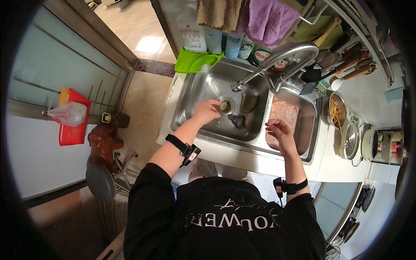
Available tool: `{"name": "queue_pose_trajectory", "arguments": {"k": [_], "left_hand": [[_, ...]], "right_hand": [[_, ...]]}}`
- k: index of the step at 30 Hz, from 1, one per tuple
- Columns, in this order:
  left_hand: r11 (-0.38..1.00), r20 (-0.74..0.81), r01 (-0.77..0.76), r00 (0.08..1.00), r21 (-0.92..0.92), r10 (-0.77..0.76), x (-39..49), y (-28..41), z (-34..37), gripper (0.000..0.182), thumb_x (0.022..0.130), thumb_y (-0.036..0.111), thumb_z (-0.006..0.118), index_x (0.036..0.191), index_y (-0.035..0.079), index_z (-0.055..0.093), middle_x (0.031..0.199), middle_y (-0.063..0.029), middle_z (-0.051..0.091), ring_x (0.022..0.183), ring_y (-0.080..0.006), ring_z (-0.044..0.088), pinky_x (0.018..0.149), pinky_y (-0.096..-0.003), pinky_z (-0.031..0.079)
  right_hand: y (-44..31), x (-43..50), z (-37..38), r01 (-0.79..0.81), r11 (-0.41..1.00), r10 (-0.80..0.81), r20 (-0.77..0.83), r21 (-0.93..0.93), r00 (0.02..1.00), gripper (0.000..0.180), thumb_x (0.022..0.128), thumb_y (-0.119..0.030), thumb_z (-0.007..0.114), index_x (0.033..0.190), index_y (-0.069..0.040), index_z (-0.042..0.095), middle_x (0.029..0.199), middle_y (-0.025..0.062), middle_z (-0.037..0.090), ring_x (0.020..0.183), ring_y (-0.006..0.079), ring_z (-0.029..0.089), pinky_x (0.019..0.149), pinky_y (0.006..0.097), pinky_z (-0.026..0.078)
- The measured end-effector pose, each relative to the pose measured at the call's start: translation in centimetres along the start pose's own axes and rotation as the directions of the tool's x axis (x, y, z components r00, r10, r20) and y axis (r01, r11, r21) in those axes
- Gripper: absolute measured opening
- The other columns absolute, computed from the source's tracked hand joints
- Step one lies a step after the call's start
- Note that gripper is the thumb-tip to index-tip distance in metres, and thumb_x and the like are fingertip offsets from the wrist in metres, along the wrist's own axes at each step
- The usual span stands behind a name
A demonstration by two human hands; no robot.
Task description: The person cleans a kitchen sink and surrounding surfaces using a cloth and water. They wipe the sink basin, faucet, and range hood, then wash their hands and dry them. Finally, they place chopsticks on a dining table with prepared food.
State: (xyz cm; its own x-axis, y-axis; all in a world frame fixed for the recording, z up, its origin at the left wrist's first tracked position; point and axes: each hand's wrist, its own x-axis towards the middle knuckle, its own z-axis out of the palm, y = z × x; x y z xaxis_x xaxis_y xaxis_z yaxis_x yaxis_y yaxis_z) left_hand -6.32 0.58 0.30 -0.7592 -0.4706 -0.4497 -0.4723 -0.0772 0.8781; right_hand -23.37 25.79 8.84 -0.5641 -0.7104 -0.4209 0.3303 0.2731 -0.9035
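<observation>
My left hand [208, 112] hovers at the near-left side of the drain strainer [225, 106] in the larger steel sink basin [204, 87]. Its thumb and fingers are apart, with nothing visible between them. Light-coloured scraps lie in the strainer. Just right of it are a dark metal scouring pad [236, 120] and a flat greenish-brown scrub pad [249, 103]. Over the smaller basin [304, 139], my right hand [280, 134] has loosely bent, spread fingers and holds nothing visible. Beneath it lies a flat slab of pinkish meat in clear wrap [283, 112], partly hidden by the hand.
A chrome faucet [294, 48] arches over the larger basin. Behind it stand several cleaning bottles [193, 37] and a green plastic drainer [195, 61]. Towels [269, 19] hang above. Cooking utensils [354, 70], a food bowl [336, 109] and a lidded pot [352, 139] occupy the right counter.
</observation>
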Motion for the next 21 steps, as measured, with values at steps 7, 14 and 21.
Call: {"name": "queue_pose_trajectory", "arguments": {"k": [7,14,21], "left_hand": [[0.93,-0.005,0.006,1.0,0.368,-0.004,0.3,-0.2,0.6,0.054,0.069,0.031,0.074,0.117,0.013,0.056,0.118,-0.0198,0.05,0.11,-0.0349,0.048,0.094,-0.038,0.039],[0.772,0.086,-0.238,0.969,0.59,0.233,-1.8,5.9,-1.0,0.064,0.061,0.017,0.072,0.122,0.02,0.051,0.131,-0.0179,0.042,0.117,-0.0362,0.043,0.102,-0.0397,0.033],[0.741,0.078,-0.453,0.873,0.496,0.481,-1.7,15.6,-11.5,0.022,0.074,0.026,0.07,0.083,0.007,0.066,0.077,-0.0044,0.065,0.071,-0.0142,0.06,0.067,-0.0291,0.048]], "right_hand": [[4.0,3.4,1.3,0.066,0.996,-0.057,0.154,-0.056,0.986,0.019,0.086,-0.008,0.056,0.105,-0.005,0.056,0.095,0.0022,0.059,0.085,0.011,0.055,0.077,0.0239,0.044],[5.7,5.2,2.7,0.049,0.997,-0.04,0.148,-0.054,0.988,0.013,0.082,-0.007,0.061,0.094,-0.006,0.06,0.084,-0.0013,0.058,0.079,0.0092,0.053,0.071,0.0232,0.044],[4.0,4.0,3.7,0.012,0.99,-0.01,0.02,-0.142,1.0,0.018,0.084,-0.007,0.059,0.1,0.001,0.056,0.09,0.0082,0.063,0.081,0.0158,0.06,0.071,0.0252,0.047]]}}
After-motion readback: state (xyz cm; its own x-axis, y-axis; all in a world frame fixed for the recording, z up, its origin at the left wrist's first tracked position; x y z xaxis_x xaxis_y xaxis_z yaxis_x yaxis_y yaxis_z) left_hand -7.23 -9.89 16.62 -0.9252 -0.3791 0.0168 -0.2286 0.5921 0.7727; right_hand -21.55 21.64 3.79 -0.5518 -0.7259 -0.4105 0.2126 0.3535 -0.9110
